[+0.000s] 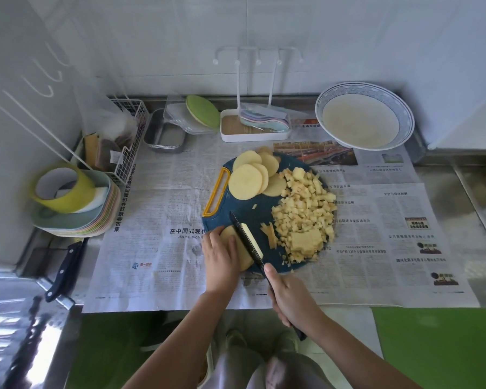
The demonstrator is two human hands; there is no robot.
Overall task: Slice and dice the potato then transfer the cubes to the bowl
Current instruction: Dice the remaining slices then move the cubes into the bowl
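A blue cutting board (253,217) with a yellow handle lies on newspaper. Round potato slices (250,178) are stacked at its far left, and a heap of potato cubes (306,209) covers its right side. My left hand (220,262) presses down on a stack of slices (243,256) at the board's near edge. My right hand (289,299) grips a black-bladed knife (247,240), whose blade stands in that stack with a cut strip (254,240) leaning on its right. A blue-patterned bowl (364,116) sits far right, tilted against the wall.
Newspaper (157,220) covers the counter. A stack of pastel plates (76,220) with a yellow tape roll sits at left, a second knife (65,270) below it. A wire basket (124,136), metal tray (166,133) and white rack tray (253,127) line the back.
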